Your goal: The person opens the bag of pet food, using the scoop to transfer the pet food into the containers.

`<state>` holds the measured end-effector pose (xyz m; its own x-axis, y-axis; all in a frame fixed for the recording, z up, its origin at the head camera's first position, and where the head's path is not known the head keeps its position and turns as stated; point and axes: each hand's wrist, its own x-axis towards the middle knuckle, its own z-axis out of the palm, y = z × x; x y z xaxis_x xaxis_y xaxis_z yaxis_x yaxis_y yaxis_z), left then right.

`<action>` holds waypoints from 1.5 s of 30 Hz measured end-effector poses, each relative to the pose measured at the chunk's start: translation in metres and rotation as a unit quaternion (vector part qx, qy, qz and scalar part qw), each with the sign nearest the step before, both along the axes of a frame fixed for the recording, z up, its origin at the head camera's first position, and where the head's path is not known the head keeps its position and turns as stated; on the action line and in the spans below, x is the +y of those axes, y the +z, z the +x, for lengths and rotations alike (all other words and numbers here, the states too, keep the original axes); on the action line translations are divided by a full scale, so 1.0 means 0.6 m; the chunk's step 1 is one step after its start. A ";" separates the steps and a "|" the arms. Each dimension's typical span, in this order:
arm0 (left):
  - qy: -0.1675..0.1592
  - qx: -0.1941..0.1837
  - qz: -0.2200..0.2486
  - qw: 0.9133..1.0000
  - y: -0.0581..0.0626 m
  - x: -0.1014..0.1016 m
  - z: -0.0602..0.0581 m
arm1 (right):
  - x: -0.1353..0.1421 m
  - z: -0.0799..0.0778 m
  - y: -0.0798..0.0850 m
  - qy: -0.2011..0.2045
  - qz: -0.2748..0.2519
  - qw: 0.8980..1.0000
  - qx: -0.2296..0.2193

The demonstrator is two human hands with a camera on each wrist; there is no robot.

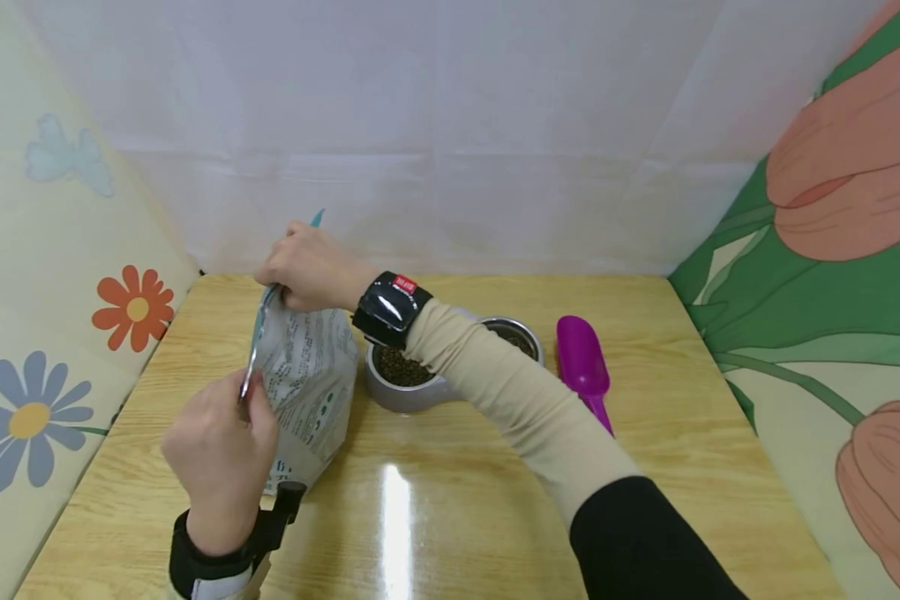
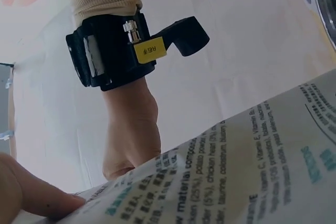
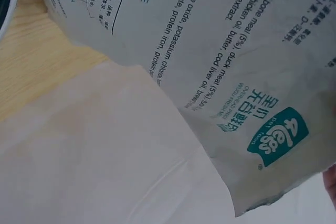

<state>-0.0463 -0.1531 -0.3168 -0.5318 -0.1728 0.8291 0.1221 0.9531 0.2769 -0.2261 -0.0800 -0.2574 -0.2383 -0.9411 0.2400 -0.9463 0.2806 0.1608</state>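
A white pet food bag (image 1: 311,408), printed with small text, stands upright on the left of the table. My left hand (image 1: 221,454) pinches the near end of its top edge between thumb and fingers. At the far end of that edge, my right hand (image 1: 311,267) grips the bag, and a teal corner sticks out past the knuckles. The left wrist view has a left finger (image 2: 42,195) lying against the printed side. A teal pet food logo (image 3: 278,136) shows near the bag's top in the right wrist view.
Right of the bag sits a grey double pet bowl (image 1: 412,402) holding brown kibble (image 1: 399,368), partly covered by my right forearm. Farther right lies a purple scoop (image 1: 583,358). A white sheet (image 1: 450,142) hangs behind the wooden table (image 1: 465,500), with flowered cloths on both sides.
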 end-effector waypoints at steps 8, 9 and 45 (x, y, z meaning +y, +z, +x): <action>0.017 -0.045 0.013 0.999 0.019 0.006 0.002 | 0.008 0.015 0.012 0.029 0.043 0.998 -0.036; 0.020 -0.057 0.012 0.998 0.023 0.007 0.002 | 0.009 0.017 0.013 0.040 0.041 0.997 -0.042; 0.051 -0.175 -0.058 0.982 0.067 0.003 -0.023 | 0.008 0.086 0.014 0.043 0.023 0.998 0.038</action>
<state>-0.0602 -0.1511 -0.2768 -0.7723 -0.1549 0.6161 -0.0583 0.9830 0.1742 -0.1744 -0.0753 -0.2488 -0.1384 -0.9677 0.2108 -0.9510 0.1892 0.2444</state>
